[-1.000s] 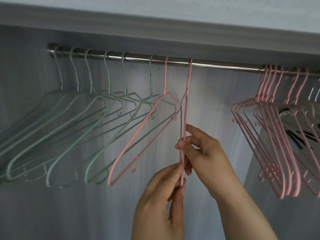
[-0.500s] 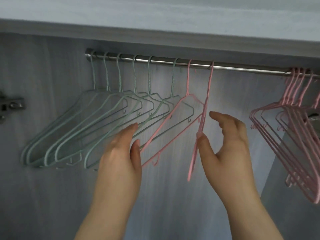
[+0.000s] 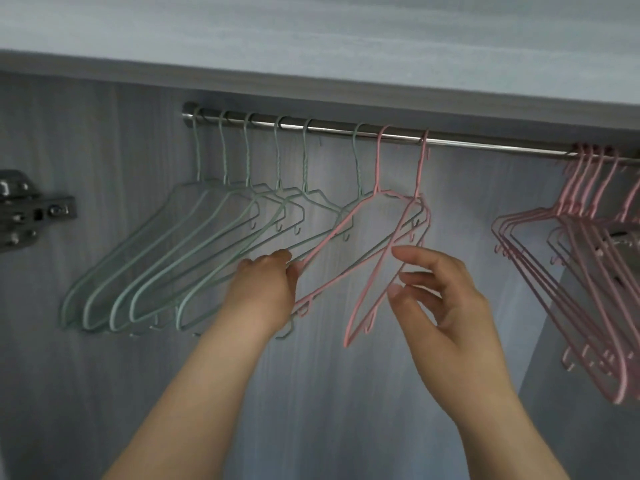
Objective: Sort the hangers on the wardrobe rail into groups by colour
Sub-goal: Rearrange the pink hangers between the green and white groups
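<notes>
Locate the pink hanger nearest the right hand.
In the head view the pink hanger hangs mid-rail, right of another pink hanger, beside the right hand.

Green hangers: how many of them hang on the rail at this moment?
6. Five green hangers hang close together at the rail's left end; the sixth hangs apart, beside the first pink hanger. None seems hidden.

- Two bare forearms are showing, rising from the bottom edge; neither is wearing a sleeve as far as the frame reaches.
- The left hand (image 3: 265, 292) is wearing no glove, ring or watch.
- The right hand (image 3: 446, 299) is likewise showing no glove, ring or band.
- Short, unpainted nails are showing on the right fingertips (image 3: 394, 291).
</notes>
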